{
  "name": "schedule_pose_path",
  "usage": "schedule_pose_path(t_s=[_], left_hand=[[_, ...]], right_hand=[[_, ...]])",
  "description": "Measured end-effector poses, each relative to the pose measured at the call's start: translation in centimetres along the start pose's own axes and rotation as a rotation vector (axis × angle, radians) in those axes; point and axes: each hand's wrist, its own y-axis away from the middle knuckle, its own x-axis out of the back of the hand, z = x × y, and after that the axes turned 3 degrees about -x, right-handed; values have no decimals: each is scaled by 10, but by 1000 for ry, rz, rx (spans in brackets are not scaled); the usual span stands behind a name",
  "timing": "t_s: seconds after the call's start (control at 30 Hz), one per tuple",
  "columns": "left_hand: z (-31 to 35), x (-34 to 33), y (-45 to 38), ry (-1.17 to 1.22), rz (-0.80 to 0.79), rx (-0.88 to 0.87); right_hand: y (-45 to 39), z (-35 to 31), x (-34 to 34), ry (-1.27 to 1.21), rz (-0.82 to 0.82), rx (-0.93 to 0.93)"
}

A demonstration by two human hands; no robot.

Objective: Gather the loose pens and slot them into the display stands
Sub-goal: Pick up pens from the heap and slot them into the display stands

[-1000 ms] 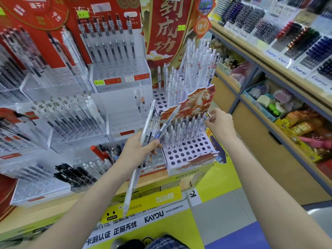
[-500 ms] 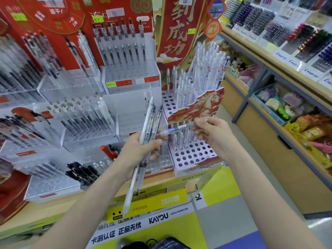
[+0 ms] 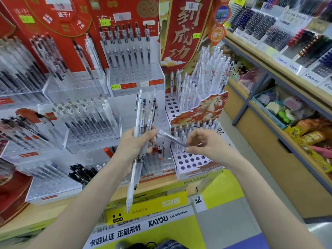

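Now your right hand (image 3: 206, 142) pinches one light, stiff, slick translucent plastic pen (image 3: 172, 138) near its end; left hand (image 3: 138, 141) grips a loose bundle of pens (image 3: 142, 126).

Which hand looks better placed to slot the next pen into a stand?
Probably the right hand: it pinches a single pen just above the white stand with its open holes. The left hand grips a bundle of pens.

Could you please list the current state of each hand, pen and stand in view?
Left hand: grips a bundle of pens.
Bundle of clear and white pens: upright, held.
Right hand: pinches one pen.
Single blue-tinted clear pen: tilted, not yet slotted.
White perforated cardboard stand: front holes free.
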Motion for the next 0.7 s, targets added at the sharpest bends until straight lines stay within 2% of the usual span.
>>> schedule_pose_path(t_s=[0.1,0.2,0.37,0.5,0.6,0.7], left_hand=[[2,3,0,-50,-27,-5],[8,8,2,-67,-7,-34],[25,49,16,-175,36,-117],[31,109,37,-332,157,-137],[26,160,55,-326,292,-141],[15,215,70,-378,460,-226]], right_hand=[[-3,-8,-11,-20,-53,29],[-8,-19,-22,64,-131,73],[-28,-56,-55,153,-255,158],[-45,-89,-110,277,-377,239],[-50,-105,-149,228,-346,260],[-57,-116,-189,166,-298,254]])
